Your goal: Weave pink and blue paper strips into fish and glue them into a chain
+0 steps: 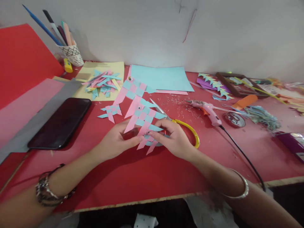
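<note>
My left hand [118,141] and my right hand [174,137] are closed, thumbs toward each other, on woven paper fish. A pink and blue woven paper fish [143,118] with a googly eye stands up between them. In front of it, at my thumbs, is a smaller woven fish [148,139], partly hidden by the fingers. Behind lies a large woven fish [134,90] of the same colours, partly covered. To the left rests a small woven fish [110,110] on the red table. Yellow-handled scissors [187,125] lie just beyond my right hand.
Paper strips [104,83] are heaped on yellow sheets [116,66]. A phone [61,122] lies left. Blue paper [163,77] is at the wall. Right are a pink glue gun [206,109] with its cord, a round container [234,119] and a brown tray [239,84]. A pen cup [72,53] stands back left.
</note>
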Demonstrator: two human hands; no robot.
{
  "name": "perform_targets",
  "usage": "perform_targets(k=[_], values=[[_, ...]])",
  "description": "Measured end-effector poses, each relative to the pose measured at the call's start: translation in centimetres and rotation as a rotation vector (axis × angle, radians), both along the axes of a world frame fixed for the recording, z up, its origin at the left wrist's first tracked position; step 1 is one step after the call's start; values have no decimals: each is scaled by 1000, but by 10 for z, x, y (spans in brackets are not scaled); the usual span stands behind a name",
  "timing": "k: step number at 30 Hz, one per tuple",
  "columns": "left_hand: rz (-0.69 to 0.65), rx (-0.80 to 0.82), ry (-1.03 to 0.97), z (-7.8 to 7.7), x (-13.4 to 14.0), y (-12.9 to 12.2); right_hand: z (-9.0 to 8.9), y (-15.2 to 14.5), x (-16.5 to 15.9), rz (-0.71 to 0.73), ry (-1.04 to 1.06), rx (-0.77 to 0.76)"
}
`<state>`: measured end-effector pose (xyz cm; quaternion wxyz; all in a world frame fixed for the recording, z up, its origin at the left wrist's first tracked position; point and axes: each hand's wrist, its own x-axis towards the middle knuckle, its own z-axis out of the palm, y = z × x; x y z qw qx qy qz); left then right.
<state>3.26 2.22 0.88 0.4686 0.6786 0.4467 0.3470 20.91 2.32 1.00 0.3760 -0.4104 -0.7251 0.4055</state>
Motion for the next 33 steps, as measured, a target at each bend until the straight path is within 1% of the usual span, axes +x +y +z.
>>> perform_targets(k=[3, 5, 11, 15, 25, 33], values=[[53, -20, 57, 2, 0, 1, 0, 1, 0, 23, -43, 10], [71, -35, 53, 3, 0, 2, 1, 1, -1, 44, -51, 24], [80, -19, 26, 0, -1, 3, 1, 0, 0, 46, -43, 35], [94, -43, 26, -2, -2, 3, 2, -1, -1, 53, -24, 29], [64, -213, -152, -9, 0, 4, 2, -1, 0, 71, -30, 60], [63, -226, -178, -11, 0, 4, 2, 0, -1, 71, -37, 96]])
